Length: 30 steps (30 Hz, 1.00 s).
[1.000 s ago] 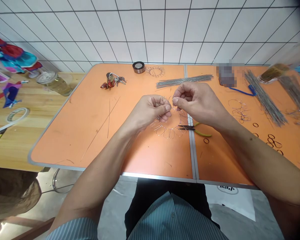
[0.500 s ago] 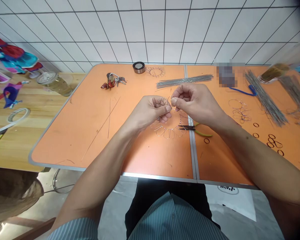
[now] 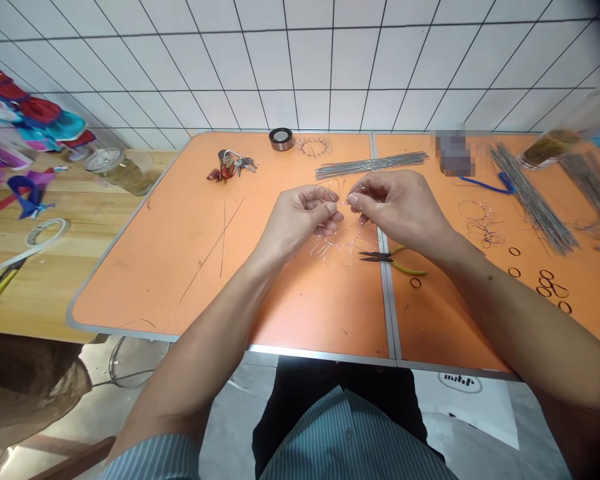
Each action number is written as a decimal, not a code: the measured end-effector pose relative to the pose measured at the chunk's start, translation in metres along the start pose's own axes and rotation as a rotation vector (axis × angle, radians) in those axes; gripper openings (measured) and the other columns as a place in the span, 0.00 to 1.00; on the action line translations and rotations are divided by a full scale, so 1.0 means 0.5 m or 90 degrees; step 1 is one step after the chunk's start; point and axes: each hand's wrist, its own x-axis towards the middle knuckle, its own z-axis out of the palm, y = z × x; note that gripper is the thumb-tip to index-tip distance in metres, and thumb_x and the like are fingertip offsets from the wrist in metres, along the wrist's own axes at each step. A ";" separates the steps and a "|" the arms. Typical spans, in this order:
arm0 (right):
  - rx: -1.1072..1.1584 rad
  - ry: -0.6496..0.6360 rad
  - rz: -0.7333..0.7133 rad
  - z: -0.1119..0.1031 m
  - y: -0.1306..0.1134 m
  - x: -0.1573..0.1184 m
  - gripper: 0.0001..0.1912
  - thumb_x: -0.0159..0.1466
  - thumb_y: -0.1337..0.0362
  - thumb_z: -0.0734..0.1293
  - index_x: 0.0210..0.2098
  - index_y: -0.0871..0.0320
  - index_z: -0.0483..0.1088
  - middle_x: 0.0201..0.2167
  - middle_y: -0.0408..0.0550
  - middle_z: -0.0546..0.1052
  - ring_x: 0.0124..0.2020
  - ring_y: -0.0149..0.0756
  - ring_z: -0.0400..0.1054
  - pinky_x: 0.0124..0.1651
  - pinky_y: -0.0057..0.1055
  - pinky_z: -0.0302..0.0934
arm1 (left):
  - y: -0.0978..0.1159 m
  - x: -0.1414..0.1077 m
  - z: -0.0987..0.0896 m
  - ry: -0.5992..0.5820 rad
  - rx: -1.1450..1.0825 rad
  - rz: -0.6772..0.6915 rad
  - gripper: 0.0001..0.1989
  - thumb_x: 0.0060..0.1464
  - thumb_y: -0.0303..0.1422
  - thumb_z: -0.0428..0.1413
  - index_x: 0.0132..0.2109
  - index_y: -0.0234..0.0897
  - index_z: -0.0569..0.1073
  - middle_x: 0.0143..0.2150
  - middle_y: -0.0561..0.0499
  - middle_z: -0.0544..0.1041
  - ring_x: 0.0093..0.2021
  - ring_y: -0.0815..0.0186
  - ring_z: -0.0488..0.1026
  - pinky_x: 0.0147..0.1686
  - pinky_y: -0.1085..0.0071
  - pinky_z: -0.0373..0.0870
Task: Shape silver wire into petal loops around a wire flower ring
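Observation:
Both my hands are raised over the orange table, pinching a thin wire ring with looped petals. My left hand [image 3: 297, 217] holds the ring's edge between thumb and fingers, and one wire loop [image 3: 333, 191] stands up above it. My right hand [image 3: 397, 207] pinches the wire at the fingertips, close to my left hand. The lower petals of the wire flower frame [image 3: 337, 248] hang below my hands, partly hidden by my fingers. Long-nosed pliers with yellow handles [image 3: 393, 261] lie just right of the frame, below my right hand.
On the orange table [image 3: 155, 280] lie a bundle of steel rods [image 3: 373, 165], another wire ring [image 3: 313, 147], a keyring [image 3: 230, 165], a metal tape roll [image 3: 281, 139], and small black rings [image 3: 547, 283]. A tiled wall rises behind.
The wire frame is lifted and tilted more upright between my fingers, with a loop now showing above my left hand. The whole view has shifted slightly.

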 end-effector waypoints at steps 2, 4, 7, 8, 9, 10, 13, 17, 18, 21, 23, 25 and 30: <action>-0.003 0.029 0.004 0.006 0.005 0.001 0.09 0.71 0.64 0.70 0.35 0.55 0.81 0.29 0.45 0.81 0.34 0.41 0.77 0.40 0.38 0.65 | -0.005 0.000 0.006 0.018 0.029 0.050 0.05 0.57 0.25 0.66 0.41 0.35 0.82 0.32 0.51 0.84 0.25 0.71 0.77 0.29 0.74 0.76; 0.017 0.017 0.009 0.007 0.010 0.003 0.07 0.71 0.62 0.72 0.37 0.55 0.82 0.33 0.46 0.82 0.37 0.42 0.78 0.42 0.38 0.66 | -0.009 0.001 0.008 0.017 0.031 0.072 0.04 0.58 0.25 0.65 0.41 0.35 0.82 0.32 0.51 0.84 0.25 0.71 0.78 0.29 0.73 0.77; 0.089 0.025 0.040 0.001 0.021 0.003 0.16 0.67 0.56 0.77 0.53 0.53 0.82 0.46 0.50 0.85 0.45 0.45 0.80 0.47 0.40 0.71 | -0.012 0.006 0.002 0.023 -0.043 0.050 0.05 0.60 0.31 0.66 0.43 0.35 0.81 0.34 0.50 0.85 0.27 0.68 0.80 0.30 0.71 0.79; 0.121 0.035 0.062 0.000 0.026 0.002 0.22 0.66 0.55 0.79 0.58 0.52 0.81 0.49 0.51 0.85 0.46 0.45 0.80 0.47 0.41 0.72 | -0.013 0.009 -0.001 0.039 -0.074 0.045 0.07 0.60 0.32 0.67 0.44 0.36 0.81 0.34 0.49 0.85 0.28 0.68 0.81 0.31 0.72 0.79; 0.159 0.034 0.091 -0.001 0.030 0.000 0.25 0.65 0.55 0.80 0.60 0.52 0.79 0.49 0.51 0.85 0.45 0.45 0.81 0.46 0.41 0.74 | -0.015 0.011 -0.003 0.054 -0.102 0.041 0.08 0.60 0.34 0.68 0.44 0.36 0.80 0.35 0.49 0.86 0.29 0.68 0.82 0.32 0.72 0.80; 0.202 0.022 0.124 -0.001 0.034 -0.002 0.25 0.66 0.55 0.80 0.60 0.52 0.79 0.46 0.51 0.85 0.43 0.45 0.81 0.44 0.41 0.75 | -0.016 0.013 -0.005 0.064 -0.125 0.036 0.09 0.60 0.35 0.68 0.44 0.37 0.80 0.36 0.49 0.86 0.30 0.68 0.82 0.33 0.73 0.80; 0.311 -0.008 0.213 0.001 0.037 -0.015 0.10 0.68 0.61 0.78 0.48 0.55 0.81 0.35 0.49 0.84 0.35 0.41 0.80 0.37 0.37 0.74 | -0.018 0.015 -0.005 0.053 -0.158 0.016 0.15 0.59 0.40 0.71 0.47 0.38 0.80 0.38 0.49 0.87 0.33 0.67 0.84 0.37 0.73 0.80; 0.313 0.033 0.249 0.002 0.033 -0.035 0.03 0.69 0.68 0.76 0.37 0.56 0.81 0.28 0.47 0.81 0.28 0.33 0.75 0.30 0.30 0.68 | -0.016 0.010 -0.005 -0.008 -0.120 -0.035 0.26 0.56 0.53 0.73 0.49 0.38 0.81 0.42 0.45 0.88 0.36 0.63 0.85 0.39 0.69 0.81; 0.312 0.037 0.249 0.002 0.035 -0.038 0.03 0.69 0.68 0.76 0.37 0.56 0.81 0.27 0.46 0.81 0.28 0.33 0.75 0.30 0.30 0.68 | -0.016 0.009 -0.006 -0.023 -0.099 -0.045 0.28 0.55 0.55 0.73 0.49 0.38 0.81 0.42 0.44 0.88 0.37 0.63 0.85 0.40 0.68 0.81; 0.319 0.021 0.219 0.006 0.051 -0.046 0.04 0.68 0.65 0.77 0.36 0.56 0.82 0.27 0.46 0.81 0.30 0.35 0.76 0.32 0.31 0.70 | -0.019 0.008 -0.011 -0.050 -0.013 -0.033 0.28 0.51 0.54 0.76 0.49 0.39 0.83 0.43 0.45 0.88 0.38 0.64 0.84 0.39 0.70 0.78; 0.311 -0.014 0.174 0.010 0.063 -0.049 0.05 0.69 0.61 0.77 0.37 0.55 0.83 0.29 0.46 0.82 0.31 0.35 0.76 0.33 0.32 0.70 | -0.023 0.009 -0.011 -0.049 0.019 -0.016 0.28 0.47 0.51 0.78 0.47 0.38 0.84 0.40 0.46 0.87 0.36 0.65 0.83 0.36 0.71 0.76; 0.297 -0.037 0.142 0.012 0.070 -0.051 0.06 0.69 0.60 0.75 0.38 0.54 0.83 0.31 0.46 0.82 0.33 0.36 0.77 0.35 0.33 0.71 | -0.027 0.011 -0.008 -0.052 0.020 -0.007 0.25 0.46 0.50 0.78 0.42 0.37 0.83 0.35 0.48 0.85 0.31 0.67 0.80 0.33 0.71 0.74; 0.281 -0.017 0.143 0.005 0.058 -0.057 0.12 0.69 0.61 0.73 0.51 0.54 0.83 0.43 0.49 0.86 0.43 0.42 0.81 0.46 0.39 0.74 | -0.031 0.010 0.003 -0.036 0.028 0.014 0.16 0.53 0.44 0.73 0.34 0.36 0.80 0.29 0.50 0.82 0.25 0.69 0.75 0.28 0.72 0.70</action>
